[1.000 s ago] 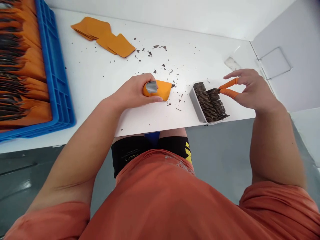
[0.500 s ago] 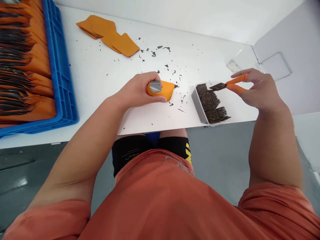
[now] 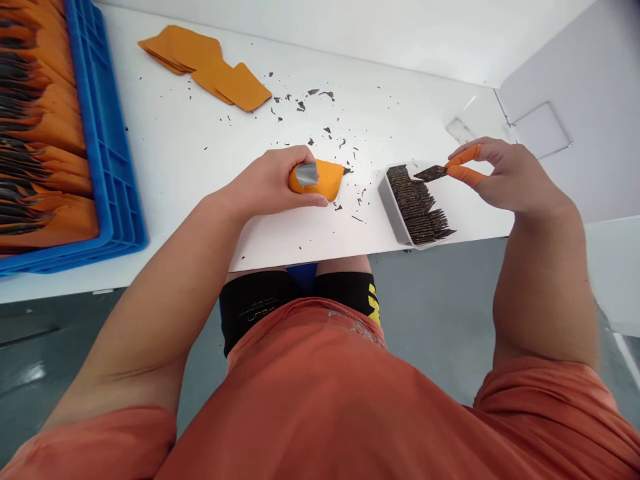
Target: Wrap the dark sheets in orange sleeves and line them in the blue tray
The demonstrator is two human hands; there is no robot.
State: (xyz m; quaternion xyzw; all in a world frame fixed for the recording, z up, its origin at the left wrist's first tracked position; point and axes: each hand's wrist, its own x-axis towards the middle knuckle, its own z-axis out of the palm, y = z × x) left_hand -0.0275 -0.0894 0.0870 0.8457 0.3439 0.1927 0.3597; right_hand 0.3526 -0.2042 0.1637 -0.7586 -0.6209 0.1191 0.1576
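My left hand (image 3: 274, 181) grips an orange pouch (image 3: 327, 180) over the table. The end toward my palm bulges and shows a silvery patch, and a dark scrap lies by its far corner. Orange covers sit on the thumb and forefinger of my right hand (image 3: 510, 175). Between these fingertips I pinch a thin dark brown piece (image 3: 430, 174), tilted over a white plastic tub (image 3: 395, 210). Inside the tub stand tight rows of similar dark pieces (image 3: 413, 203), their edges upward.
Several flat orange pouches (image 3: 200, 57) lie fanned at the back left. A blue crate (image 3: 114, 153) at the left holds rows of orange pouches with dark contents. Dark crumbs (image 3: 301, 107) are scattered over the white table (image 3: 285, 240). A clear lid-like sheet (image 3: 473, 117) lies at the back right.
The dark piece in my right hand is tilted a little differently over the tub. My left hand keeps its grip on the pouch. The whole view has shifted slightly.
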